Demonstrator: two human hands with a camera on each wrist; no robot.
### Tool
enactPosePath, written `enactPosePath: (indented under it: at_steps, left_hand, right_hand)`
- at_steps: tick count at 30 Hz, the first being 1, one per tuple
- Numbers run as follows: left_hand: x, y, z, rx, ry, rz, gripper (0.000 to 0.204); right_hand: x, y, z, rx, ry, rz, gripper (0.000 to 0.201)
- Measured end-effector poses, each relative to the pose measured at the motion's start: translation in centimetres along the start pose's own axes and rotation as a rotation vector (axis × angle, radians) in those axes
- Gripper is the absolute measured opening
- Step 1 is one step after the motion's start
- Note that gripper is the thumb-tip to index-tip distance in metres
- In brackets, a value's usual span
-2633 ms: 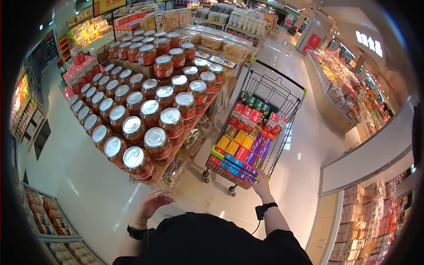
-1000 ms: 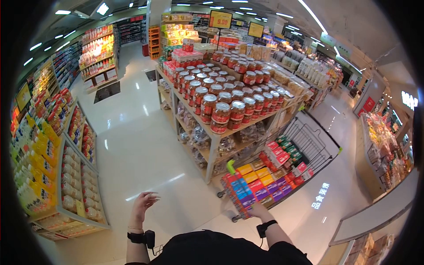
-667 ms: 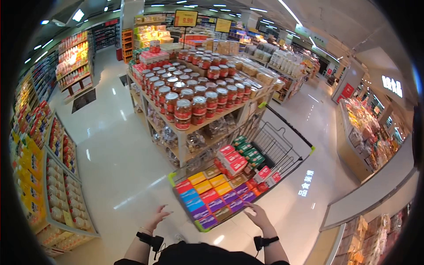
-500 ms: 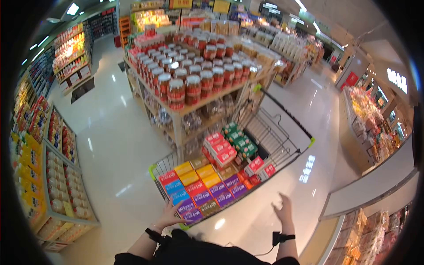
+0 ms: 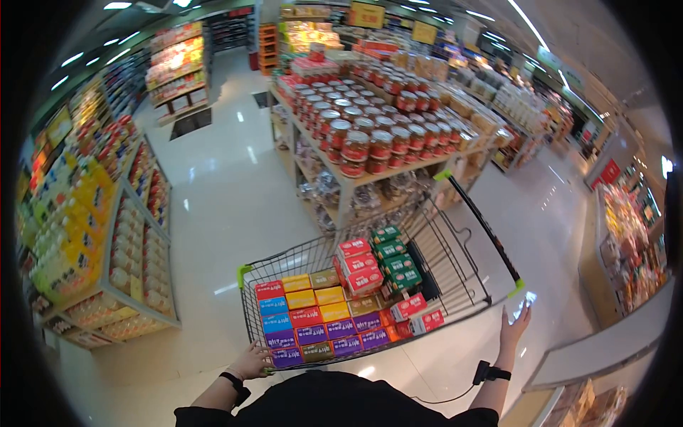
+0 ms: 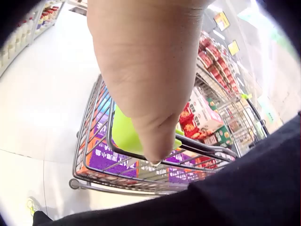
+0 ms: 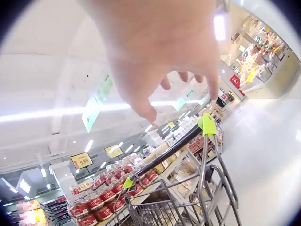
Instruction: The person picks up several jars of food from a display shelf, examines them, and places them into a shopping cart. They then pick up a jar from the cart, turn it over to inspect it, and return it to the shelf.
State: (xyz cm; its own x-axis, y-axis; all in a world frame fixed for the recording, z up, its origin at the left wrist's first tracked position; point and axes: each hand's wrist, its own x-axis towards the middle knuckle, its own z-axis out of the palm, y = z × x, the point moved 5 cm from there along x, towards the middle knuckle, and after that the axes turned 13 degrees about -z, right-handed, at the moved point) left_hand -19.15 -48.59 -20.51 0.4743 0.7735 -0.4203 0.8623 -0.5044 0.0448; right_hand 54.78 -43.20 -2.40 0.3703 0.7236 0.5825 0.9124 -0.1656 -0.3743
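A wire shopping cart (image 5: 462,242) stands sideways in front of me, loaded with rows of purple, yellow, red and blue boxes (image 5: 327,313), plus red-and-white cartons (image 5: 359,267) and green cartons (image 5: 398,267). At its near left corner my left hand (image 5: 247,361) grips the rim; the left wrist view shows the thumb over the green corner piece (image 6: 126,134). My right hand (image 5: 514,329) is raised with spread fingers near the green end of the handle (image 5: 515,287), holding nothing. In the right wrist view, the right hand (image 7: 160,61) appears above the black handle bar (image 7: 164,155).
Behind the cart, close to its far side, a wooden display table (image 5: 346,199) bears many red-labelled jars (image 5: 356,146). A bottle shelf (image 5: 139,249) stands at left, and a packaged-food counter (image 5: 619,235) at right. Pale tiled floor (image 5: 220,220) runs between them.
The cart has turned from pointing at me to sideways. My right hand has left its near corner and moved right toward the handle; my left hand has come onto the near left corner.
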Motion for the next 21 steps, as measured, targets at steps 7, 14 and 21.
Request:
enactPosePath:
  at_steps: [7,14,21]
  left_hand:
    - [-8.7,-5.7,0.7,-0.289,0.257,-0.665,0.065]
    - [-9.7,-8.8,4.2,-0.551,0.126,-0.613,0.057]
    - [-13.6,-15.7,7.4,-0.564,0.424,-0.643,0.045]
  right_hand:
    - [1.0,-6.8,4.2,-0.285,-0.282,0.035,0.087]
    - [-5.0,-13.4,4.2,-0.570,-0.451,0.003,0.070]
    - [-9.4,-19.5,5.1,-0.570,-0.377,-0.034,0.055]
